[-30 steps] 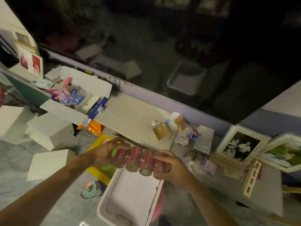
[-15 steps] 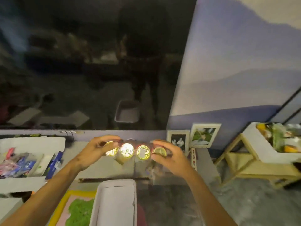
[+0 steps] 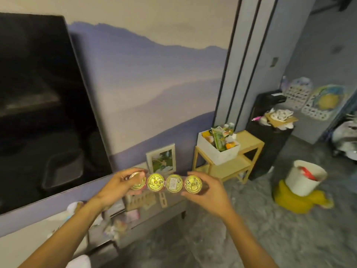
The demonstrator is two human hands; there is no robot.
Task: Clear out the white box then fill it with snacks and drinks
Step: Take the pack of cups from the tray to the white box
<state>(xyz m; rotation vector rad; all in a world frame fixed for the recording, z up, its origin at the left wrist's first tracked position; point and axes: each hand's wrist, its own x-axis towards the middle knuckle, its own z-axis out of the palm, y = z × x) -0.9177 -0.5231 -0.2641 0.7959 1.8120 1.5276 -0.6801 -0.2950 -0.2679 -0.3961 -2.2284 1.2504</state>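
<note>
Gold-lidded row of four cans [image 3: 165, 183] – lid print unreadable – gripped between left hand [image 3: 117, 185] and right hand [image 3: 207, 190]

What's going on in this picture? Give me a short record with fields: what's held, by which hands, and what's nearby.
held: row of four cups with gold foil lids, lids facing the camera
left hand: grips the row's left end
right hand: grips the row's right end
height: carried in the air, above the low cabinet
ahead right: white box full of snacks on a yellow side table
on floor: white bucket
left: dark screen
</note>
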